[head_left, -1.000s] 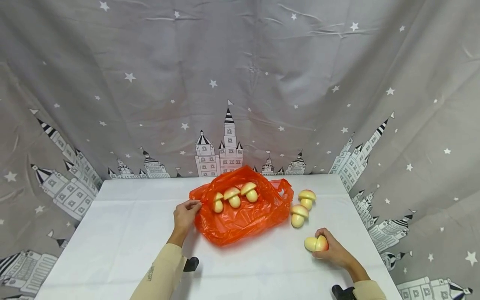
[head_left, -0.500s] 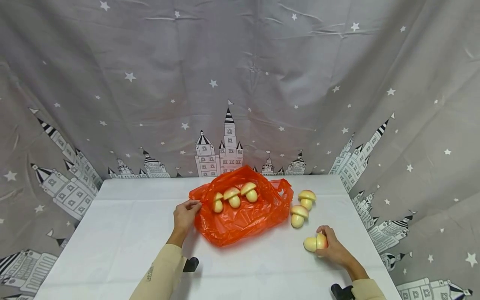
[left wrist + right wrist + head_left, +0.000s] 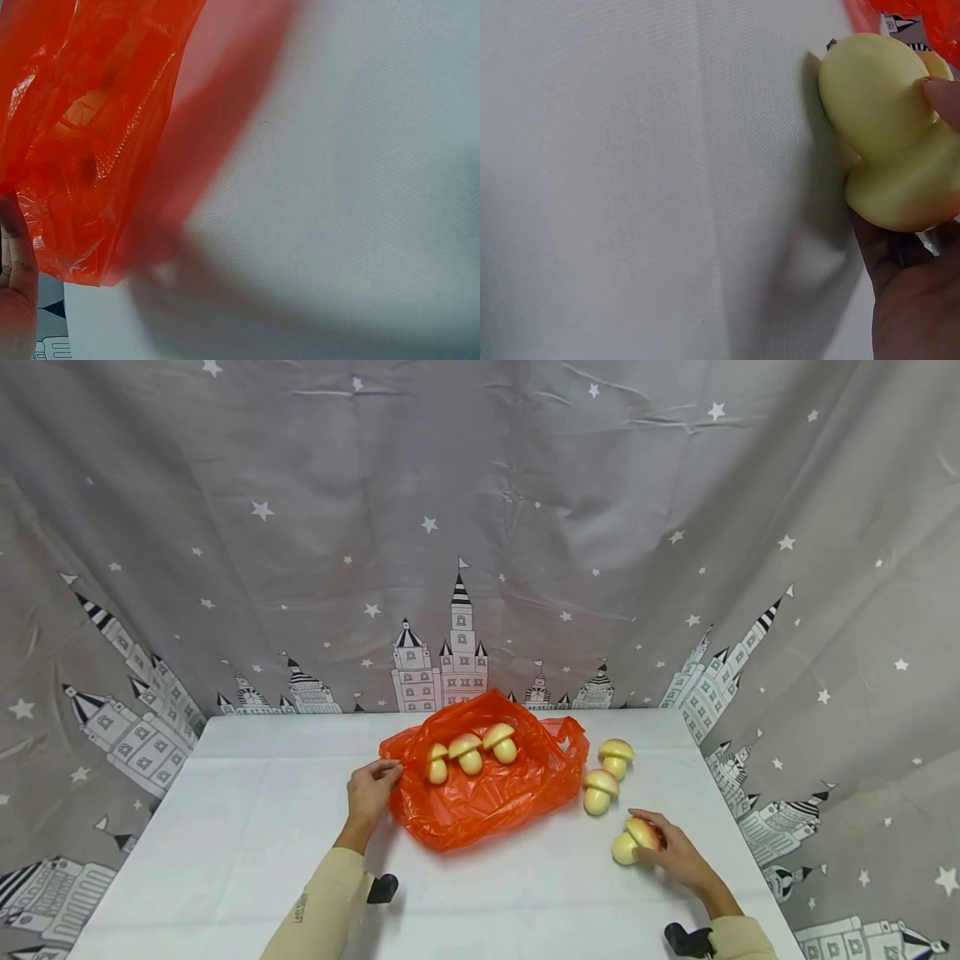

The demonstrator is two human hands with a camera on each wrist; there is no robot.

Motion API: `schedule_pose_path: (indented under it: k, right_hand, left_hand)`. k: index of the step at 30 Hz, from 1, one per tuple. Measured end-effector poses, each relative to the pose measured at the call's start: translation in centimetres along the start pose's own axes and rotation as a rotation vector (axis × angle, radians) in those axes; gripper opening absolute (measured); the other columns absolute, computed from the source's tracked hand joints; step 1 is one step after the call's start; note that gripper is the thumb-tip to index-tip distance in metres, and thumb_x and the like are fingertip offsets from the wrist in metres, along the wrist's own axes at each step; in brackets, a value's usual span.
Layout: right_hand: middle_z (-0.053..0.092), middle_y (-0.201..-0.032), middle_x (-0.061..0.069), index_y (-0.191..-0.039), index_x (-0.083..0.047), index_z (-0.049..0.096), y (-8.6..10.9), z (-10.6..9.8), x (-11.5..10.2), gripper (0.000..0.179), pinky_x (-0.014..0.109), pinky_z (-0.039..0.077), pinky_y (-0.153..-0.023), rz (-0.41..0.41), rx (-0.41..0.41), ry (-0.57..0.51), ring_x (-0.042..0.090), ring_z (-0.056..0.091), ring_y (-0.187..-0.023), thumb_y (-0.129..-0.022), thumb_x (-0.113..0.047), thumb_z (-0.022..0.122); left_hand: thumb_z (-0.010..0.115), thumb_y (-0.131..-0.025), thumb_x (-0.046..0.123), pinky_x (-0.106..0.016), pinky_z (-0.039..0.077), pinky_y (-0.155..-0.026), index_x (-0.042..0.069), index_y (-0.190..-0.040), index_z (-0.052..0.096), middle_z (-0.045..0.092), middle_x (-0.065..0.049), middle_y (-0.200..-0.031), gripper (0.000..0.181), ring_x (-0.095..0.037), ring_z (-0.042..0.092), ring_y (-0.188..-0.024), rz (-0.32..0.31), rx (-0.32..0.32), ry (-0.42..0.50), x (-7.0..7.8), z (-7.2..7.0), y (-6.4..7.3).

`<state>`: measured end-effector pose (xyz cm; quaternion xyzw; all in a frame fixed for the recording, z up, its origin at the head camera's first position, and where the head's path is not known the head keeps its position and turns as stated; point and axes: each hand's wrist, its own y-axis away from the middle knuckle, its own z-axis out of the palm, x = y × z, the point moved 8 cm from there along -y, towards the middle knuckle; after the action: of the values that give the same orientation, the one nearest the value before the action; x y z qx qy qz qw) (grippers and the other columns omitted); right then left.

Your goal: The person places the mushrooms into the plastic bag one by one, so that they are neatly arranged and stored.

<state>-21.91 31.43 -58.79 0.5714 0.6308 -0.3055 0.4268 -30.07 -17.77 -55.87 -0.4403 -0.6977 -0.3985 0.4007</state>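
Right hand (image 3: 677, 856): thumb and fingers round a yellow mushroom (image 3: 632, 841), near the tabletop's (image 3: 510, 906) right edge. Left hand (image 3: 367, 795): fingertips pinch the red bag's (image 3: 480, 806) left side. Bag by far edge, three mushrooms (image 3: 468, 757) inside; two loose mushrooms (image 3: 597, 793) just right.
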Motion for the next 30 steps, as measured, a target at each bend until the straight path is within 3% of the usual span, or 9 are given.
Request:
schedule_pose_path:
  k: [6,15,21,30]
  right_hand:
    - [0.052,-0.128,0.025,-0.132,0.007,0.046,0.1,-0.2,0.0,0.055,0.011,0.039,-0.09,-0.017,0.027,-0.069,-0.005,0.049,-0.105,-0.085,-0.007,0.071]
    - [0.056,-0.128,0.026,-0.134,0.007,0.049,0.2,-0.8,0.1,0.055,0.011,0.04,-0.088,-0.077,0.117,-0.029,-0.005,0.05,-0.106,-0.086,-0.007,0.07]
    - [0.057,-0.126,0.024,-0.13,0.007,0.05,0.2,-1.0,0.5,0.053,0.009,0.042,-0.086,-0.034,0.201,-0.067,-0.006,0.051,-0.102,-0.084,-0.006,0.073]
    - [0.056,-0.128,0.026,-0.132,0.007,0.051,0.3,-1.3,0.3,0.054,0.014,0.048,-0.082,0.009,0.21,-0.071,-0.006,0.054,-0.097,-0.084,-0.007,0.073]
  left_hand:
    - [0.062,-0.095,0.019,-0.034,0.053,-0.09,-0.001,-0.112,0.068,0.066,-0.017,-0.103,0.027,-0.025,0.059,-0.095,-0.009,0.001,-0.006,-0.1,0.1,0.0]
    - [0.062,-0.094,0.018,-0.034,0.053,-0.09,-0.001,-0.112,0.068,0.066,-0.017,-0.103,0.027,-0.025,0.059,-0.094,-0.009,0.006,0.003,-0.1,0.2,-0.1]
    - [0.062,-0.095,0.019,-0.036,0.052,-0.092,-0.001,-0.113,0.068,0.066,-0.017,-0.105,0.028,-0.025,0.06,-0.096,-0.02,0.002,0.01,-0.1,0.3,-0.1]
    - [0.063,-0.095,0.02,-0.039,0.05,-0.095,-0.001,-0.114,0.068,0.067,-0.019,-0.107,0.029,-0.028,0.06,-0.1,-0.005,0.01,0.006,0.1,0.1,-0.1]
